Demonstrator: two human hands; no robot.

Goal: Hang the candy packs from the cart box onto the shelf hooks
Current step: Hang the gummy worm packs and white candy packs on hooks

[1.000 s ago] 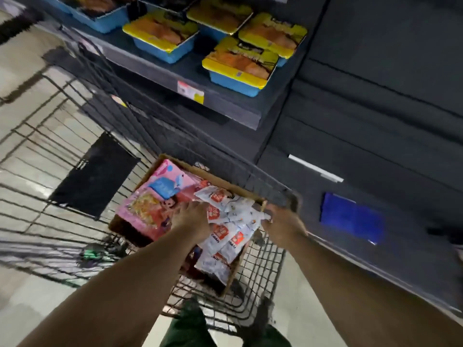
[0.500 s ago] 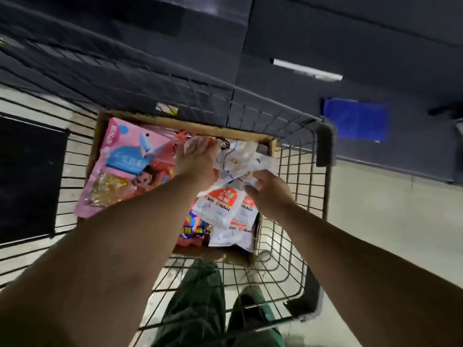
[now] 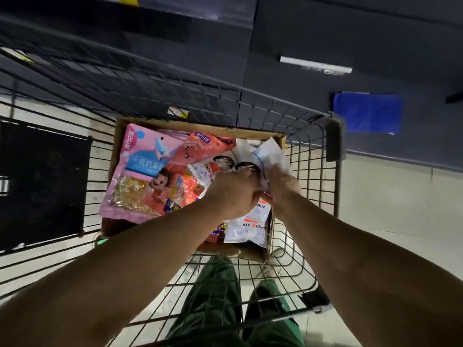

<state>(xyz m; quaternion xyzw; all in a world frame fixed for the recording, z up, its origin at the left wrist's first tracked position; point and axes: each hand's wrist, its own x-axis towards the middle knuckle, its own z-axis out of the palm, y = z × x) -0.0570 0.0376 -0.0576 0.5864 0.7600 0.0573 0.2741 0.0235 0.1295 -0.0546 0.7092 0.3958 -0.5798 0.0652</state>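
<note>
— What sits in the wire cart (image 3: 313, 171)?

— Item one: a cardboard box (image 3: 190, 127), open-topped, resting on the cart's mesh floor against the far end; item two, inside it on the left: a large pink candy pack (image 3: 140, 169) lying flat, printed with a blue panel and a cartoon face, gold-wrapped sweets showing through its clear window; item three: an orange-red pack (image 3: 208, 146) overlapping the pink one's right edge; item four, on the right side of the box: a heap of white packs (image 3: 250, 229) with red and blue lettering, several layered over one another.

— And the hands?

— Both are down inside the box, close together, over the white heap; the left hand (image 3: 233, 194) is curled, knuckles up, fingers closed round the white packs beneath it; the right hand (image 3: 281, 182) pinches the top of a white pack (image 3: 271, 154) that stands up crumpled near the box's far right corner; exactly how many packs each hand holds I cannot tell, for the plastic is blurred there.

— Surroundings?

— Dark shelving (image 3: 325, 33) just beyond the cart; a white label strip (image 3: 315, 65) and a blue panel (image 3: 368, 112) on its lower face; a black flap (image 3: 42, 181) on the cart's left; green trousers (image 3: 213, 296) visible through the mesh; pale floor (image 3: 400, 209) to the right.
</note>
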